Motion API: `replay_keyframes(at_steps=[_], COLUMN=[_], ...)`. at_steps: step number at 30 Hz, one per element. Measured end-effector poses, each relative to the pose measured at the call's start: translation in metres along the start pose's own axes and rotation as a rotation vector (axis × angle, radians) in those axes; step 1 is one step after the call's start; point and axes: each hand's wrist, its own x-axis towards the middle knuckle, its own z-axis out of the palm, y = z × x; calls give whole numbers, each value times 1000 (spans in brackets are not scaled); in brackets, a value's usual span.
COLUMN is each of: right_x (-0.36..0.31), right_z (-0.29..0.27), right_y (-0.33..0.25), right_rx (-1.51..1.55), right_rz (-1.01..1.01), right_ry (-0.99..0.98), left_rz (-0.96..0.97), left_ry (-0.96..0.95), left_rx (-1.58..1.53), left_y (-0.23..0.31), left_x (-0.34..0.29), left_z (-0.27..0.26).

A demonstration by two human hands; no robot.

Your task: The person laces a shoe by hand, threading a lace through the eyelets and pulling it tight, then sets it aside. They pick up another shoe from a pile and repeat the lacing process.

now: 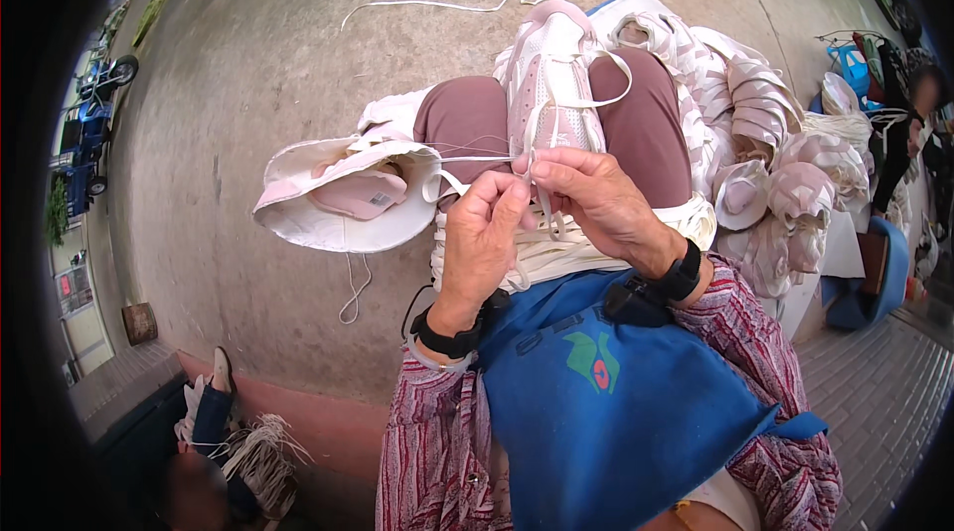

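Flat cream lace (628,82) held in a fine pinch

A white-and-pink mesh shoe (527,84) lies between maroon-trousered knees (648,129), apparently steadied there. Left hand (484,230) and right hand (596,198) clamp thumb and fingers on the lace at its near end, presumably for control. Left, a pink shoe part's label (381,200) is illegibly small; the blue cloth apron (636,422) bears a green-and-red emblem (594,362).
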Motion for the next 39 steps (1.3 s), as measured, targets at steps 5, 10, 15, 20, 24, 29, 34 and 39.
replay_keyframes(at_steps=[5,10,15,20,24,29,34,39], right_x=[3,1,0,-5,-13,-15,-6,-1], right_z=[-5,6,1,-40,-55,-67,-64,-58], right_y=[-4,-12,-19,-36,-43,-45,-45,-45], right_rx=[-87,-269,-308,-484,-517,-636,-718,-856], right_rz=[-122,-232,-208,-280,-236,-255,-231,-442], right_ry=[-23,-79,-104,125,180,193,155,175], left_rz=[52,85,72,416,774,957,1175,1251], left_ry=[31,-99,-140,136,71,51,520,604], left_rx=[40,5,-76,-524,-736,-758,-629,-416], left_y=[7,11,19,94,189,241,209,193], left_x=[2,1,-2,-27,-76,-174,-228,-190], left_z=[8,16,7,-54,-135,-282,-359,-280])
